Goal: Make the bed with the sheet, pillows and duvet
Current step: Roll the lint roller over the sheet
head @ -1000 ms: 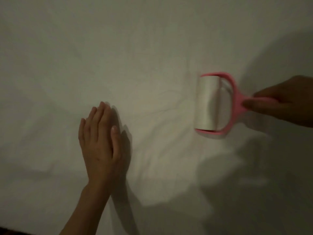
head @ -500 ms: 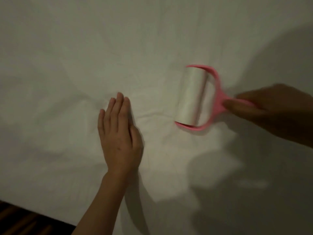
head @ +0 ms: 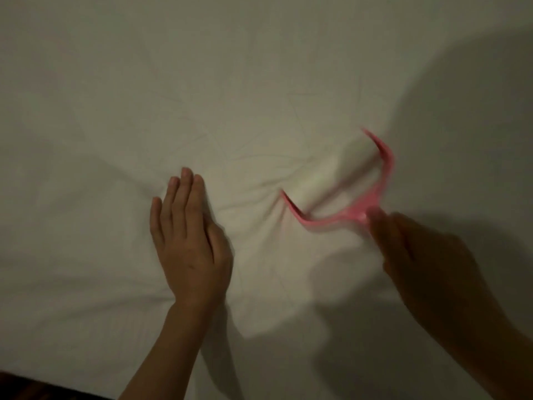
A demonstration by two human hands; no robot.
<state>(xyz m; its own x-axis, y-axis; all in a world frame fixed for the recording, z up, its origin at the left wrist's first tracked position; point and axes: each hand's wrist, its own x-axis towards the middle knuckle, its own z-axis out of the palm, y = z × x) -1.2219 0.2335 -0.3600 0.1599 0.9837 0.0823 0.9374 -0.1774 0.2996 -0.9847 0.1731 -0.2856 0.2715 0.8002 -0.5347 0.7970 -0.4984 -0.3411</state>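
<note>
A white sheet (head: 202, 82) covers the whole bed and is lightly creased in the middle. My left hand (head: 189, 235) lies flat on it, fingers straight and together, pressing the cloth down. My right hand (head: 418, 249) grips the handle of a pink lint roller (head: 340, 180). Its white roll is blurred by motion and lies on the sheet, angled up to the right, just right of my left hand. Creases gather in the sheet at the roller's lower end.
A dark strip of floor (head: 34, 388) shows past the bed's near edge at the bottom left. My own shadow darkens the sheet on the right side.
The lint roller has turned from upright to slanted and is now blurred with movement. My right hand has dropped lower and closer to me. My left hand stays flat on the sheet.
</note>
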